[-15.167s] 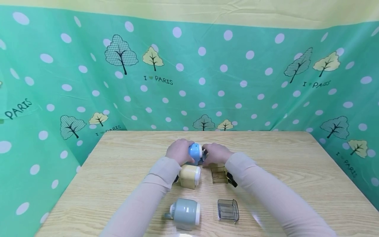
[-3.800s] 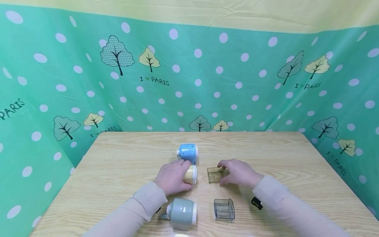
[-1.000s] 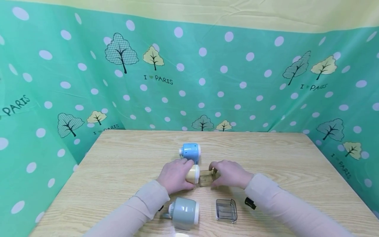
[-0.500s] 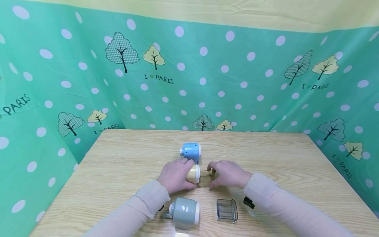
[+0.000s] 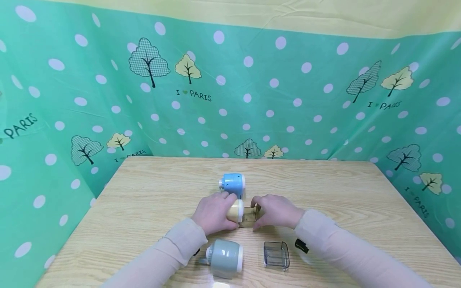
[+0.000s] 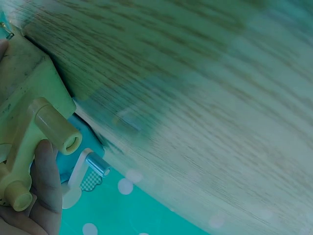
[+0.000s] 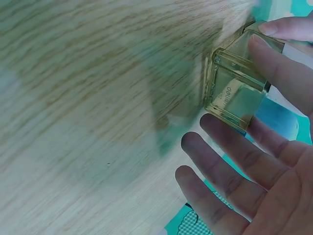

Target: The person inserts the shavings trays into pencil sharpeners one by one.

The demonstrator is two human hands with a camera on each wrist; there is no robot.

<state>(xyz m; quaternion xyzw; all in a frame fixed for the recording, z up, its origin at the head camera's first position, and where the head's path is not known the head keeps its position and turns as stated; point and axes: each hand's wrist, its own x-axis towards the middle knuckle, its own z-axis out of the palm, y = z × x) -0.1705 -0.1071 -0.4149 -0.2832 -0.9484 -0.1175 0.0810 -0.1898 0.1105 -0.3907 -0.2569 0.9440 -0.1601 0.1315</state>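
Note:
My left hand (image 5: 215, 213) grips a yellow hand-crank pencil sharpener (image 5: 234, 212) lying on the table. Its crank and knob (image 6: 58, 125) stick out on the left side, as the left wrist view shows. With thumb and fingers, my right hand (image 5: 279, 211) pinches a clear amber shavings drawer (image 5: 248, 218). The drawer is up against the sharpener's white-rimmed end; the right wrist view has the drawer (image 7: 234, 93) between thumb and index finger, the other fingers spread. Behind the left hand lies a blue sharpener (image 5: 233, 184), its crank to the left.
A grey-green sharpener (image 5: 225, 258) lies in front of the left hand, its crank to the left. Right of it is a clear grey drawer (image 5: 275, 256). The wooden table (image 5: 342, 192) ends at a green dotted curtain (image 5: 201, 132).
Earlier both hands were at the blue sharpener with its drawer; they let it go. The left hand took the yellow sharpener, and the right hand slid the amber drawer left against it.

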